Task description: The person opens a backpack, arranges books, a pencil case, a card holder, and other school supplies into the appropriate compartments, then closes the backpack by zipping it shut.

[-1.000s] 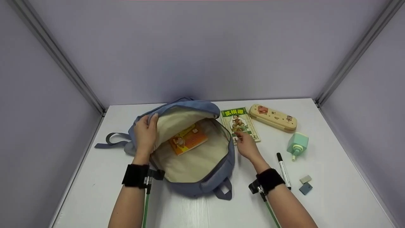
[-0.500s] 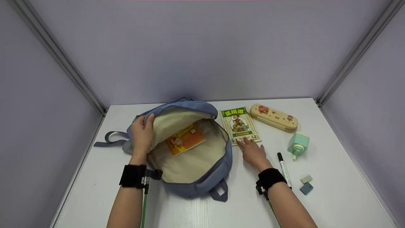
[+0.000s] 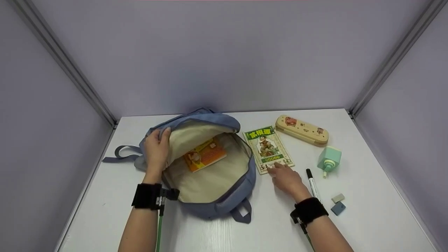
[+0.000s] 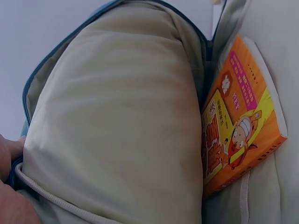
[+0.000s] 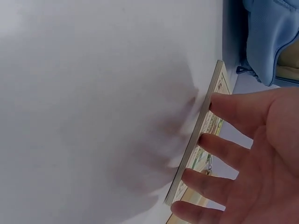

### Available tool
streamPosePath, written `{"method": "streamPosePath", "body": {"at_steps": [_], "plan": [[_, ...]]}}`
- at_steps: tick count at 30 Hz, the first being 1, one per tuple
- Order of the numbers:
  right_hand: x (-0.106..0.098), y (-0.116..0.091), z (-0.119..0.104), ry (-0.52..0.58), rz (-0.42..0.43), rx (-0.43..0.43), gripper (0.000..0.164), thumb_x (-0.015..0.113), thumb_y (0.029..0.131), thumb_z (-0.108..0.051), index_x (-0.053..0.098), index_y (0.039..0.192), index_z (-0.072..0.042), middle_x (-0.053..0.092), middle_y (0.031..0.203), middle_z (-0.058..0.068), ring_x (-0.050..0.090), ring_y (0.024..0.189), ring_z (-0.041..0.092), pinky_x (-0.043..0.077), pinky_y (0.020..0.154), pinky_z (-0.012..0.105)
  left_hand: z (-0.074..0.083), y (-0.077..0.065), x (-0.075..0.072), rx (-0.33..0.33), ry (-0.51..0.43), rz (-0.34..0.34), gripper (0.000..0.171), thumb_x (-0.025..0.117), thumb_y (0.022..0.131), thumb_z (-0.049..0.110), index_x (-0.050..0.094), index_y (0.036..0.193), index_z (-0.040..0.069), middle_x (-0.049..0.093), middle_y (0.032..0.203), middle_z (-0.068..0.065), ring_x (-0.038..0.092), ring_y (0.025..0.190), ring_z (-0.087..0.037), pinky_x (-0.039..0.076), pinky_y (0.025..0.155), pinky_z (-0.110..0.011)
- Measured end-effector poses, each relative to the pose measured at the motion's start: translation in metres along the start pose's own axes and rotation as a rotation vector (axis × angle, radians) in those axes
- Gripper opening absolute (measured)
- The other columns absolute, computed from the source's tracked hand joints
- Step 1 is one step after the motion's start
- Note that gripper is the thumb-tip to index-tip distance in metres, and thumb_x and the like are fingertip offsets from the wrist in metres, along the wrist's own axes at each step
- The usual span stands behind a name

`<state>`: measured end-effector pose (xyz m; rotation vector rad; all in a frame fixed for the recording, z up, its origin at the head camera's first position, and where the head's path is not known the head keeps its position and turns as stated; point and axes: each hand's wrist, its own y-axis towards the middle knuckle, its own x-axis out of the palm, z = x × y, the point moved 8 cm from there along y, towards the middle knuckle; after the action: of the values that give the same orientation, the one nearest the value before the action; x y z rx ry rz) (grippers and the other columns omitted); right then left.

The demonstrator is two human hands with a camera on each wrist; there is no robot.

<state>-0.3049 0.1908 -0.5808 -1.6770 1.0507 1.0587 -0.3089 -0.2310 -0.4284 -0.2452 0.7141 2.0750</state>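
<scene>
A blue backpack (image 3: 218, 206) with a cream lining lies unzipped on the table. My left hand (image 3: 157, 148) grips the edge of its raised flap, thumb on the lining side; the left wrist view shows the fingers at the zipper edge. Inside the bag rests an orange book (image 4: 243, 116), partly tucked under the flap. Right of the bag, a green-and-cream book (image 3: 267, 148) lies flat with its cover up. My right hand (image 3: 287, 180) reaches over its near edge, fingers extended, and the right wrist view has the fingertips spread along that edge.
Behind the book lies a yellow pencil case (image 3: 302, 130). To the right stand a mint-green box-shaped item with a nozzle (image 3: 329, 160), a marker (image 3: 313, 185), a beige eraser (image 3: 338, 198) and a dark blue block (image 3: 338, 208). Grey panels enclose the table at the back and sides.
My right hand came down with fingers extended onto the green-and-cream book, and the book slid toward me and slightly right. My left hand and the backpack shifted slightly left.
</scene>
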Motion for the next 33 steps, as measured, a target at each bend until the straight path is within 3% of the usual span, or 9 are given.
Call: {"method": "streamPosePath", "body": {"at_steps": [11,15,20,24,28,33], "plan": [[0.0,-0.031,-0.008,0.015,-0.054,-0.09,0.035,0.062,0.094,-0.012,0.065,0.128,-0.005,0.046,0.142,0.027,0.043,0.126,0.053,0.036,0.1,0.061,-0.004,-0.001,0.004,-0.022,-0.02,-0.024,0.037,0.063,0.098,0.029,0.052,0.07,0.006,0.048,0.064,-0.005,0.044,0.064,-0.023,0.034,0.06,-0.034],[-0.001,-0.035,-0.007,0.022,-0.047,-0.096,0.028,0.064,0.093,-0.015,0.07,0.119,-0.006,0.053,0.133,0.025,0.05,0.117,0.052,0.041,0.095,0.06,-0.005,-0.002,0.004,-0.023,0.001,-0.021,0.039,0.063,0.098,0.03,0.049,0.068,0.008,0.046,0.063,-0.005,0.043,0.062,-0.023,0.033,0.059,-0.034],[-0.006,-0.027,0.011,0.092,0.031,0.065,0.023,0.064,0.094,-0.023,0.075,0.108,-0.008,0.062,0.118,0.019,0.059,0.104,0.045,0.048,0.082,0.056,-0.006,-0.003,0.005,-0.02,-0.007,-0.022,0.039,0.063,0.097,0.03,0.048,0.068,0.009,0.044,0.063,-0.005,0.042,0.062,-0.023,0.033,0.059,-0.034],[-0.009,-0.021,0.031,0.099,0.112,0.214,0.032,0.071,0.089,-0.027,0.07,0.106,0.0,0.06,0.105,0.021,0.06,0.095,0.043,0.05,0.071,0.055,-0.005,-0.003,0.006,-0.017,-0.008,-0.025,0.039,0.063,0.097,0.029,0.048,0.068,0.008,0.042,0.063,-0.004,0.041,0.061,-0.022,0.032,0.058,-0.033],[-0.01,-0.017,0.043,0.084,0.158,0.278,0.049,0.08,0.081,-0.032,0.063,0.102,0.009,0.054,0.099,0.027,0.056,0.093,0.046,0.05,0.067,0.056,-0.005,-0.002,0.005,-0.01,0.001,-0.02,0.041,0.062,0.098,0.031,0.045,0.068,0.009,0.039,0.062,-0.002,0.039,0.06,-0.022,0.031,0.058,-0.034],[-0.009,-0.014,0.053,0.1,0.162,0.335,0.061,0.085,0.074,-0.04,0.059,0.096,0.01,0.055,0.095,0.03,0.056,0.09,0.045,0.049,0.066,0.055,-0.004,-0.002,0.005,-0.008,-0.028,-0.034,0.042,0.061,0.098,0.031,0.044,0.067,0.009,0.035,0.06,-0.001,0.037,0.059,-0.02,0.03,0.057,-0.032]]}}
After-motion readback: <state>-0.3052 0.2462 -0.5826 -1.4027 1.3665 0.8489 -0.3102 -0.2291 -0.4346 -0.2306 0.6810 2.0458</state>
